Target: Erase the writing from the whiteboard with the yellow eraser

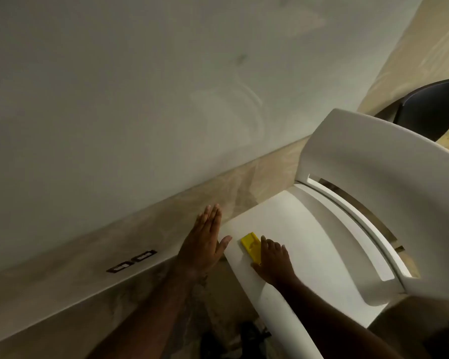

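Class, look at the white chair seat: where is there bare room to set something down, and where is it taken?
Bare: the seat between the eraser and the backrest. Taken: the front left corner, where the right hand rests on the eraser and the left hand hovers beside the edge.

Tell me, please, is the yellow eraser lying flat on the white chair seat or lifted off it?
Lying flat. The yellow rectangular eraser rests on the white plastic chair seat, with the right hand over its near end; whether the fingers grip it cannot be told.

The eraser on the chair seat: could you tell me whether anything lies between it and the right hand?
Nothing does. The right hand already rests on the eraser, which lies flat on the chair seat. The left hand hovers open beside it, off the seat's edge.
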The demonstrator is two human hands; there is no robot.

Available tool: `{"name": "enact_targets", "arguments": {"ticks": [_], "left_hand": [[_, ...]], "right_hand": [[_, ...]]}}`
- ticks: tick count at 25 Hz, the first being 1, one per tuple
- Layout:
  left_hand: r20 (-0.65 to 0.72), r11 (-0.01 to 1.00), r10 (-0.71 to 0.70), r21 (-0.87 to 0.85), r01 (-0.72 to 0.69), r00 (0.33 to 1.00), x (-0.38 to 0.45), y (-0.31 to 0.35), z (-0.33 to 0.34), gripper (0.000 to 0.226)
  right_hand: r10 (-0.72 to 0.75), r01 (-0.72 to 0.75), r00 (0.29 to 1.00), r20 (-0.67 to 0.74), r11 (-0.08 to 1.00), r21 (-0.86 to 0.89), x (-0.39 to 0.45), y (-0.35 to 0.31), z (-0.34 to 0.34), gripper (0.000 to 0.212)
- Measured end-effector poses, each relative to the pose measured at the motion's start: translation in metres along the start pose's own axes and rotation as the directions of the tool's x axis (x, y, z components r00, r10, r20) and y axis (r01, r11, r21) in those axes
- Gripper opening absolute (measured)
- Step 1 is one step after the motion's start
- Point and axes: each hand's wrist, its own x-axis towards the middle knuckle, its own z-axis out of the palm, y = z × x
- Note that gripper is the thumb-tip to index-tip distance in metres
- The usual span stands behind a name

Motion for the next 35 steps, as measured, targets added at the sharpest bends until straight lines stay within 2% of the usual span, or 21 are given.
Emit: {"name": "enact_targets", "arguments": {"ticks": [2, 4, 8, 12, 15, 17, 19, 21, 24, 29, 35], "left_hand": [[0.013, 1.000, -0.019, -0.002, 0.019, 1.000, -0.004, -0.008, -0.004, 0.084], [-0.016, 0.999, -0.029, 0.045, 0.029, 0.999, -0.008, -0.016, -0.009, 0.085], [0.000, 0.991, -0.025, 0.130, 0.024, 1.000, -0.008, -0.035, -0.026, 0.083], [-0.085, 0.980, -0.052, 0.187, 0.067, 0.995, 0.014, -0.059, -0.080, 0.081], [-0.163, 0.964, -0.061, 0.245, 0.100, 0.985, 0.038, -0.074, -0.135, 0.081], [-0.226, 0.960, -0.067, 0.251, 0.125, 0.972, 0.047, -0.087, -0.174, 0.080], [-0.292, 0.956, -0.070, 0.252, 0.148, 0.954, 0.045, -0.103, -0.211, 0.079], [-0.355, 0.953, -0.061, 0.258, 0.160, 0.933, 0.034, -0.117, -0.244, 0.077], [-0.432, 0.942, -0.008, 0.299, 0.152, 0.902, 0.013, -0.135, -0.301, 0.076], [-0.619, 0.895, 0.046, 0.374, 0.243, 0.784, -0.023, -0.171, -0.426, 0.075], [-0.743, 0.813, 0.152, 0.468, 0.345, 0.651, -0.053, -0.231, -0.564, 0.077]], "right_hand": [[0.044, -0.045, 0.999, 0.010, 0.998, 0.039, 0.001, -0.001, 0.000, 0.093], [0.078, -0.072, 0.996, -0.051, 0.991, 0.110, -0.003, 0.001, 0.006, 0.087], [0.050, -0.049, 0.998, -0.033, 0.999, 0.014, 0.000, -0.010, 0.003, 0.076], [-0.059, 0.066, 0.985, -0.162, 0.997, 0.043, 0.009, -0.026, -0.017, 0.085], [-0.101, 0.118, 0.976, -0.194, 0.990, 0.080, 0.029, -0.043, -0.052, 0.096], [-0.183, 0.218, 0.932, -0.314, 0.973, 0.081, 0.036, -0.067, -0.094, 0.097], [-0.260, 0.305, 0.893, -0.367, 0.950, 0.069, 0.024, -0.104, -0.154, 0.095], [-0.335, 0.407, 0.813, -0.477, 0.912, 0.052, 0.009, -0.135, -0.209, 0.095], [-0.411, 0.525, 0.725, -0.553, 0.849, 0.056, -0.007, -0.183, -0.288, 0.095], [-0.544, 0.702, 0.450, -0.708, 0.706, -0.096, -0.029, -0.271, -0.395, 0.095], [-0.593, 0.771, 0.102, -0.799, 0.555, -0.313, -0.064, -0.392, -0.488, 0.085]]}}
